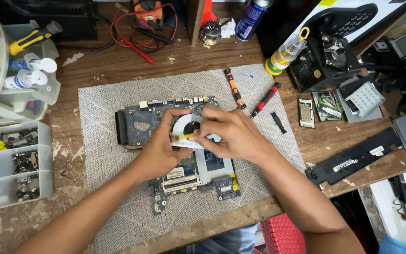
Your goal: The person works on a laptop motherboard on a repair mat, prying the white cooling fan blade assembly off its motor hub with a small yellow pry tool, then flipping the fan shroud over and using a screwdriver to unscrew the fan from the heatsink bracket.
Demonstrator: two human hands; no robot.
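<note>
A laptop circuit board (175, 141) lies flat in the middle of a grey woven mat (104, 155), which keeps it off the scarred wooden table (95, 66). Both hands meet over its round fan (191, 126): the left hand (158, 150) curls around the fan's near side, apparently steadying it, while the right hand (229, 134) pinches a small yellow-tipped strip (184, 140) there. Two screwdrivers (250, 96) rest at the mat's far right corner, a screw tray (12, 164) at the table's left edge.
</note>
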